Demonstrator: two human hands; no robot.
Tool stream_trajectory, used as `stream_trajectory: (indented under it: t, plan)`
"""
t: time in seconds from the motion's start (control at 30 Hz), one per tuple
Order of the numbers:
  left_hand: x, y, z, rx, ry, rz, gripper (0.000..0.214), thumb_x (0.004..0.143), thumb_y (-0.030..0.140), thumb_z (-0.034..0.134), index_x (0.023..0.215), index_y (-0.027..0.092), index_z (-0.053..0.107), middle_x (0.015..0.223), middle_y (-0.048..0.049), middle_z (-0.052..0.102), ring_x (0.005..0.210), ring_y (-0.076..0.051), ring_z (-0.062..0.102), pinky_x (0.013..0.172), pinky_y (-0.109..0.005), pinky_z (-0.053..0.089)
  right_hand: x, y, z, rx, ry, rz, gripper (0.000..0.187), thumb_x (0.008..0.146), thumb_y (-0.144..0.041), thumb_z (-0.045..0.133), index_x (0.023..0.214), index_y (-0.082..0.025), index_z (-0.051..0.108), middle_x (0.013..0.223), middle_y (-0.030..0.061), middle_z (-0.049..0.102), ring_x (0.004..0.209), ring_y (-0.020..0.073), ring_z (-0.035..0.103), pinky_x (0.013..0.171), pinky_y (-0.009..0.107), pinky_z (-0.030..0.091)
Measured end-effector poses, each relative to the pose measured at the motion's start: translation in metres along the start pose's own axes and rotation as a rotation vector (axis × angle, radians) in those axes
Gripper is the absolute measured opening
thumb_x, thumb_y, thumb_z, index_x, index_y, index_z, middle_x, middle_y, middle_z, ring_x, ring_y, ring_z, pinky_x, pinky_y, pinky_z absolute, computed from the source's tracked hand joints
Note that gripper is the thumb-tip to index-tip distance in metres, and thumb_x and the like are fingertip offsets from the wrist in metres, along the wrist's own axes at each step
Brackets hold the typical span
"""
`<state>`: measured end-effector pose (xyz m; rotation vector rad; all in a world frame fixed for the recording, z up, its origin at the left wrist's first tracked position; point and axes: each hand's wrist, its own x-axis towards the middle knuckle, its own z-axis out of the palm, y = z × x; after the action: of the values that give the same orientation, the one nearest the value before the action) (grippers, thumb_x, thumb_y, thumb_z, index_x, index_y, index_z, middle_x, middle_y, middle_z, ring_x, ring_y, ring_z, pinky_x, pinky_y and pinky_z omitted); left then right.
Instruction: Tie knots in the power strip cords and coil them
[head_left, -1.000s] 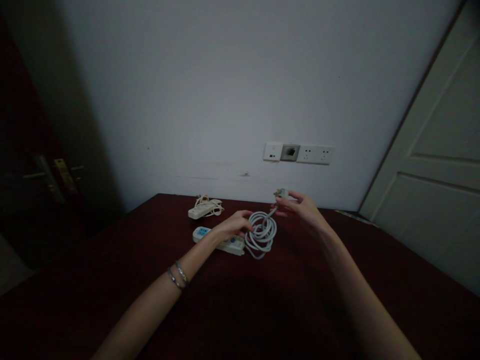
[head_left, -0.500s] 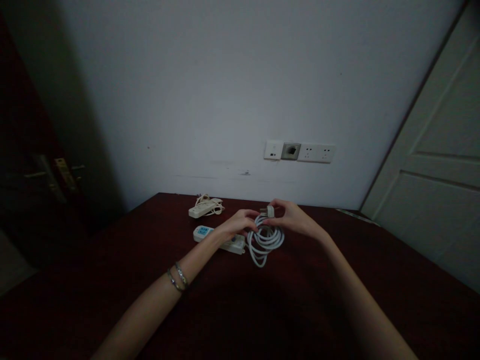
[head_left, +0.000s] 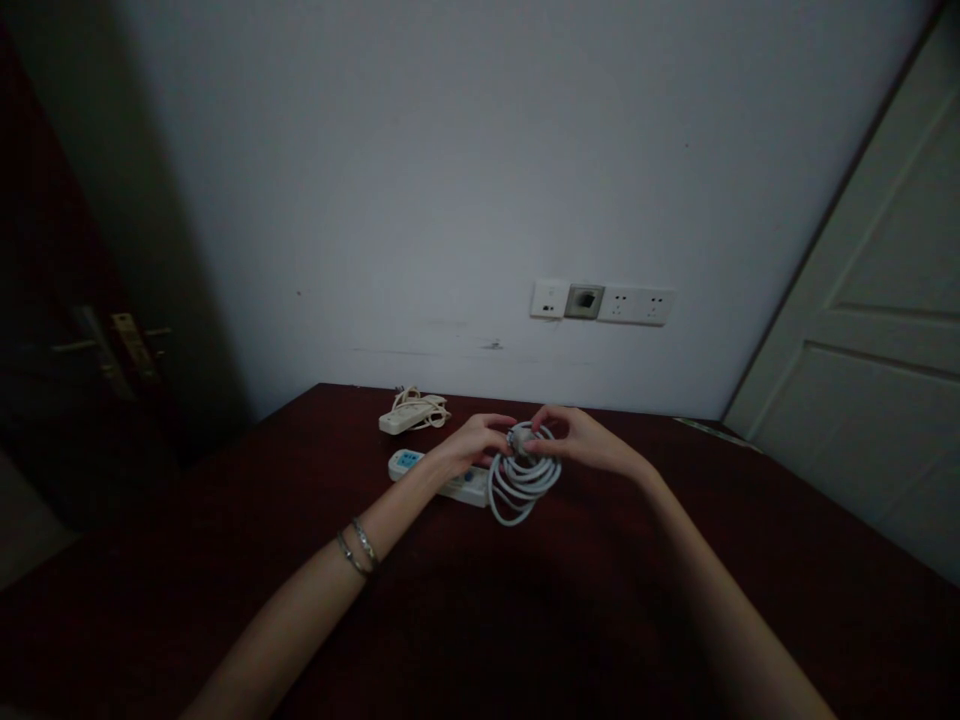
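Note:
A white power cord (head_left: 517, 488) is wound into a loose coil between my hands. My right hand (head_left: 581, 437) pinches the white plug (head_left: 523, 440) at the top of the coil, from the right. Closed on the coil's left upper side is my left hand (head_left: 480, 440), with the thumb and fingers around the loops. Beneath my left hand and wrist lies a white power strip (head_left: 469, 488) with a blue socket face at its left end; my forearm hides part of it.
A second, cream power strip (head_left: 405, 415) with its thin cord wrapped round it lies near the wall. The dark red table (head_left: 480, 620) meets the wall, where outlets (head_left: 636, 306) are mounted. A pale door (head_left: 885, 300) stands at right, a dark door with a handle (head_left: 135, 345) at left.
My right hand has moved the plug left and down onto the coil's loops, where it stood above them before. The coil has shifted slightly left.

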<state>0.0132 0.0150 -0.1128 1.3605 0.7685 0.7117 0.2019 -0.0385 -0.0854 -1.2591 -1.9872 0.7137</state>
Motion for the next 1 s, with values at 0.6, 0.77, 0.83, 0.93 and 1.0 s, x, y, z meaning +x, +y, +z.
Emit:
stream_trajectory:
  t: [0.6,0.77,0.83,0.93,1.0]
  plan:
    - [0.003,-0.005,-0.004,-0.045,0.024,0.074,0.073,0.053,0.002,0.064,0.122,0.014,0.047,0.083,-0.0057,0.066,0.062,-0.012,0.060,0.053,-0.021,0.044,0.001,-0.001,-0.003,0.226,-0.096,-0.010,0.027,0.067,-0.037,0.068,0.080,-0.016,0.058,0.090,0.0048,0.064,0.080,0.0171,0.060,0.073,0.032,0.048]
    - [0.003,-0.005,-0.002,-0.057,0.040,0.085,0.071,0.053,0.001,0.063,0.122,0.012,0.046,0.082,-0.0067,0.066,0.059,-0.013,0.059,0.050,-0.023,0.045,0.004,0.007,0.003,0.331,-0.038,0.030,0.053,0.064,-0.025,0.069,0.112,-0.019,0.048,0.105,0.0074,0.062,0.092,0.0195,0.060,0.082,0.037,0.048]
    - [0.002,-0.005,0.000,-0.044,0.033,0.092,0.070,0.054,0.001,0.062,0.122,0.012,0.047,0.081,-0.0066,0.067,0.058,-0.013,0.059,0.048,-0.022,0.043,0.005,0.011,0.004,0.346,-0.070,0.076,0.064,0.065,-0.021,0.068,0.122,-0.018,0.040,0.112,0.0095,0.059,0.098,0.0205,0.059,0.087,0.038,0.046]
    - [0.000,-0.004,0.002,-0.023,0.041,0.104,0.070,0.055,-0.001,0.060,0.122,0.012,0.047,0.078,-0.0054,0.066,0.056,-0.012,0.059,0.048,-0.021,0.042,0.006,0.015,0.003,0.323,-0.130,0.156,0.070,0.065,-0.018,0.066,0.128,-0.016,0.035,0.117,0.0114,0.057,0.104,0.0220,0.057,0.092,0.040,0.044]
    - [0.000,-0.005,0.003,-0.014,0.046,0.118,0.070,0.054,-0.003,0.060,0.122,0.012,0.047,0.075,-0.0040,0.065,0.056,-0.011,0.059,0.048,-0.020,0.041,0.006,0.016,0.003,0.286,-0.139,0.185,0.071,0.064,-0.018,0.067,0.128,-0.014,0.036,0.119,0.0125,0.056,0.106,0.0232,0.056,0.094,0.041,0.042]
